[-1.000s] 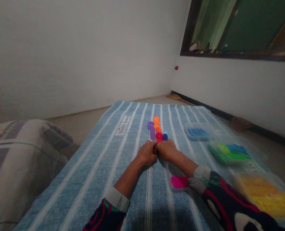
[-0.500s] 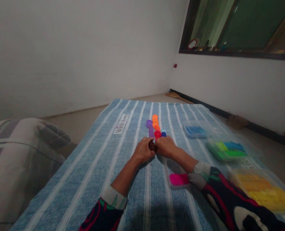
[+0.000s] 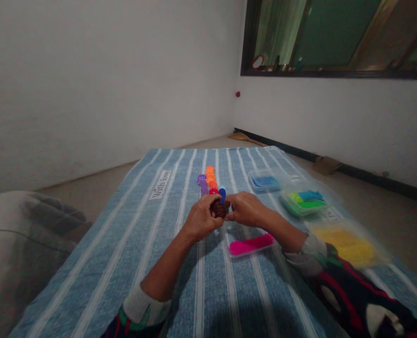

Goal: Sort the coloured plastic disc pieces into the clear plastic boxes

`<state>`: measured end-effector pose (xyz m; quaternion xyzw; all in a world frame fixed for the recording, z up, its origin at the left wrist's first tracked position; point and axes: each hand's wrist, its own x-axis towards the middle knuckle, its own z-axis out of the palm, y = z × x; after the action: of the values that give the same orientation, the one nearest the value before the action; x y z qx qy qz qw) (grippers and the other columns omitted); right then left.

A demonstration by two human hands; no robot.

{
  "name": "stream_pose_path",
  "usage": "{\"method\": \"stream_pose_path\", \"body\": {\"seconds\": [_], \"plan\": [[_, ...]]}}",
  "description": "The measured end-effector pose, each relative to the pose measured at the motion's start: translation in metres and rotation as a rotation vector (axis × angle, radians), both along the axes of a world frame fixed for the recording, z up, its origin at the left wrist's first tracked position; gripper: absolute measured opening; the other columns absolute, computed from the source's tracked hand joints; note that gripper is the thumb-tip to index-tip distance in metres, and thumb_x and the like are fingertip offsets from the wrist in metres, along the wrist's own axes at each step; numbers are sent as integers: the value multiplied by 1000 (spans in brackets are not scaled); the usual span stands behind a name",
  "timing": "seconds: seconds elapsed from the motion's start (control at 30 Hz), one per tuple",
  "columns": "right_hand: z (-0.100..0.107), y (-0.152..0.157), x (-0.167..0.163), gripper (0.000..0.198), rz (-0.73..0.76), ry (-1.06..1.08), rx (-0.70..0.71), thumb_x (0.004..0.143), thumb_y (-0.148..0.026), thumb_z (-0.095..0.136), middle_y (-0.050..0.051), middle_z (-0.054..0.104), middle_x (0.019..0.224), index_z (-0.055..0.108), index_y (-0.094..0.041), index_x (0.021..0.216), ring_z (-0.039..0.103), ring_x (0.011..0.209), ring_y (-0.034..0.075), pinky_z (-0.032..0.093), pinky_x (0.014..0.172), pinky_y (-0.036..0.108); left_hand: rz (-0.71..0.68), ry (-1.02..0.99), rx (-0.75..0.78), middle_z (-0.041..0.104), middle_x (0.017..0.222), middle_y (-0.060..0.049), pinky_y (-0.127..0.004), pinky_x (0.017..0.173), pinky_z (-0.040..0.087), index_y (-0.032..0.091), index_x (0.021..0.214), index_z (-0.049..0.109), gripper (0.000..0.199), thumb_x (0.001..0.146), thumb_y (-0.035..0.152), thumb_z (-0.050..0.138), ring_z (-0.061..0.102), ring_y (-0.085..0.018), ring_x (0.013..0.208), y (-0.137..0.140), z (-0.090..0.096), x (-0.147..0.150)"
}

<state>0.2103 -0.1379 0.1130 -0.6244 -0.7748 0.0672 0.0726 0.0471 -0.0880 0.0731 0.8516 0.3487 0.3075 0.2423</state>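
Observation:
A dark brown, ridged, roundish piece point(image 3: 218, 209) is held over the striped cloth. My left hand point(image 3: 202, 218) has its thumb and fingers closed around its left side. My right hand point(image 3: 246, 209) is at its right side, fingertips pinched together against or just beside its edge; what they grip, if anything, is hidden. Just beyond the hands lie textured orange rounds point(image 3: 210, 175), a purple piece point(image 3: 202, 182), a red piece point(image 3: 213, 191) and a dark blue piece point(image 3: 222, 194), partly covered by my fingers. Under my right forearm sits a clear tub with a bright pink strip point(image 3: 250, 244).
Along the right side of the cloth point(image 3: 131, 244) stand clear tubs holding a blue block point(image 3: 265, 181), green and blue material point(image 3: 306, 199) and yellow material point(image 3: 345, 245). A grey-white covered shape point(image 3: 21, 253) is beside the table's left edge.
The view has swung right, so the table appears further left. More of the brown piece shows between my hands, and more of the pink strip is uncovered. My left hand keeps its hold.

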Motion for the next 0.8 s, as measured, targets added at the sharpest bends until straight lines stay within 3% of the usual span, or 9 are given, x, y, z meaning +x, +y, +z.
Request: {"method": "stream_pose_path", "body": {"seconds": [0.23,0.37,0.5,0.6,0.7,0.8], "plan": [[-18,-22,28,46,-24,462,-70,64,-15,71,3,69,84,63,-14,110,62,74,16,41,65,25,-60,24,-37,63,93,-3,-31,76,48,17,106,62,51,55,10,64,59,-18,84,-23,-5,30],[-34,-30,36,49,-58,749,-115,63,-7,66,3,68,93,64,-15,112,61,74,14,46,65,24,-6,51,-29,62,88,-3,-31,77,48,17,99,63,43,56,12,66,58,-19,84,-31,-12,46],[-44,-35,37,49,-211,1004,-259,71,-14,60,5,66,94,58,-15,120,60,63,11,47,52,21,114,102,-69,60,83,-3,-31,74,48,17,93,62,34,61,20,68,58,-19,80,-41,-16,60],[-46,-36,38,42,-294,1037,-322,74,-21,61,4,66,84,60,-13,115,60,60,11,47,47,20,175,142,-83,59,84,-4,-31,74,48,17,93,60,30,64,22,67,59,-20,82,-49,-20,69],[-48,-32,39,28,-273,948,-329,70,-15,60,-1,62,67,67,-12,96,58,54,11,48,47,20,244,184,-89,58,91,-8,-32,73,48,16,96,58,29,68,21,64,59,-22,84,-56,-23,78],[-50,-24,39,26,-297,858,-359,67,-11,57,-3,58,56,68,-12,90,57,49,11,47,46,21,285,199,-87,58,94,-9,-33,73,47,17,100,54,32,68,18,63,60,-23,86,-62,-24,84]]}}
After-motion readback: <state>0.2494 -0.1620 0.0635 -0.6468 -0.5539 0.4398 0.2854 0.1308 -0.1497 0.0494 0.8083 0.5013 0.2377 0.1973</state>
